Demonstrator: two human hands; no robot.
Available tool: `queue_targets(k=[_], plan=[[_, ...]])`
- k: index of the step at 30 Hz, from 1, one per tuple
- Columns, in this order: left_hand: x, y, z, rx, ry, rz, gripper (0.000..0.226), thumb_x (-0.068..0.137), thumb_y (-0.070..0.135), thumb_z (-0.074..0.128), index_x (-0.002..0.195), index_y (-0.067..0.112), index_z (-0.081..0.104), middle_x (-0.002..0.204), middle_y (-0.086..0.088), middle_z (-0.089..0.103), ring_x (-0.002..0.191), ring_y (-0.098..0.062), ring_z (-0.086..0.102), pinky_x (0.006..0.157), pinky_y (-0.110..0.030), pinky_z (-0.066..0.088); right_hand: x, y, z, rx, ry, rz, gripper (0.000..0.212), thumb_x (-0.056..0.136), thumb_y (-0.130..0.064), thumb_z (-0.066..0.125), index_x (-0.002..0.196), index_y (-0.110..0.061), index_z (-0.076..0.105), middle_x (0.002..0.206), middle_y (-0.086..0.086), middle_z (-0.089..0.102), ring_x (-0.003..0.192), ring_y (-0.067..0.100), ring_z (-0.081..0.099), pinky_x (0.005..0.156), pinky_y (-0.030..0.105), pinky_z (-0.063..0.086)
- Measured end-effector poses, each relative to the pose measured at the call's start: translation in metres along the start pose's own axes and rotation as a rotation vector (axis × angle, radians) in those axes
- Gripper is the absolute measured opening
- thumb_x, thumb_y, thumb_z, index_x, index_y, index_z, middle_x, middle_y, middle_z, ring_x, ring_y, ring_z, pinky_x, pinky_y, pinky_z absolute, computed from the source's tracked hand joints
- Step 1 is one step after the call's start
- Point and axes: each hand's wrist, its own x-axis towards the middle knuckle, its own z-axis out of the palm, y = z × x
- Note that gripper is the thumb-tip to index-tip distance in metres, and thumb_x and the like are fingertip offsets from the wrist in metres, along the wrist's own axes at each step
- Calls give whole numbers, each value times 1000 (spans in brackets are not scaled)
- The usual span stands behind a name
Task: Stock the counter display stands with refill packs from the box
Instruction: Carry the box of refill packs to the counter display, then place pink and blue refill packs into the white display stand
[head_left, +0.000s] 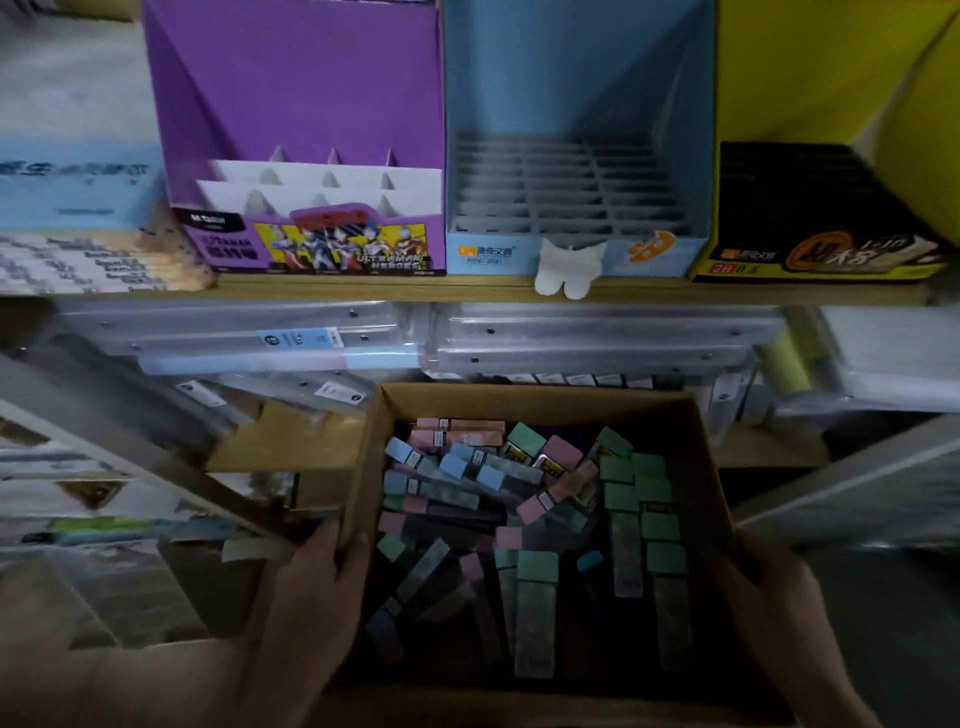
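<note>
You've got both hands, left hand (317, 587) and right hand (779, 608), gripping the box (524, 397) walls lower center, steadying it under the empty blue stand (576, 182).

The purple stand (311, 104) reads "ULTRAMAN HEROES" on its front, with "ULTRAMAN" again at the left. The yellow stand (810, 62) shows "2B 0.5" at its lower corner. Print on the blue stand (571, 78) and on the packs (535, 613) in the box (545, 402) is too blurred to read.
</note>
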Motion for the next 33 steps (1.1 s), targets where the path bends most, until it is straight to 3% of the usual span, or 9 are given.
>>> queue_targets(k=[7,12,15,18,22,25,28,30,33], plan=[[3,3,-3,22,-30,-47,7,103,23,53,103,24,60,79,-3,67,69,-19,63,59,-33,45,16,6,3,-67,-52,-1,10,95,-26,61,92,-25,70,84,4,70,82,27,65,76,43,55],[1,3,-4,27,15,-24,12,102,18,56,99,28,60,75,-1,66,64,-14,60,57,-29,43,13,10,6,-85,-12,24,13,94,-31,59,88,-25,68,80,-2,68,80,25,65,73,42,55],[3,3,-2,84,21,-36,7,102,21,54,96,21,57,69,-2,61,59,-16,57,53,-29,41,10,5,7,-115,6,3,9,95,-28,58,92,-26,66,76,-3,67,74,23,65,65,37,54],[4,6,0,179,32,-6,11,102,24,53,107,14,55,73,0,58,62,-16,53,55,-33,39,10,3,7,-171,25,-31,14,96,-26,58,87,-18,65,66,0,65,61,23,63,54,34,48],[0,15,-5,196,73,73,15,100,27,56,114,22,53,74,4,58,62,-10,54,51,-28,38,13,0,9,-249,-7,-11,21,96,-37,58,92,-16,58,72,0,62,62,18,60,52,31,45],[-2,28,-7,123,115,155,34,98,30,58,131,29,50,84,9,62,67,-6,57,54,-23,41,8,-5,8,-241,9,-39,28,94,-34,62,114,-16,55,86,2,65,76,24,65,60,31,45],[-3,41,-6,72,141,252,53,94,28,62,144,33,44,110,7,63,97,-18,63,80,-36,53,3,-16,5,-241,128,-244,49,89,-19,69,134,-15,52,115,11,65,102,33,64,77,37,50],[-4,48,-1,91,149,311,57,93,25,66,146,31,45,129,4,61,118,-21,57,98,-45,52,2,-28,9,-306,174,-398,56,85,-16,72,137,-12,53,136,11,54,122,31,53,97,44,49],[-2,52,13,82,87,413,51,92,18,69,140,26,55,132,3,63,115,-13,59,97,-39,54,8,-45,24,-270,41,-548,56,83,-16,76,135,-16,57,142,1,50,131,21,46,105,31,39]])
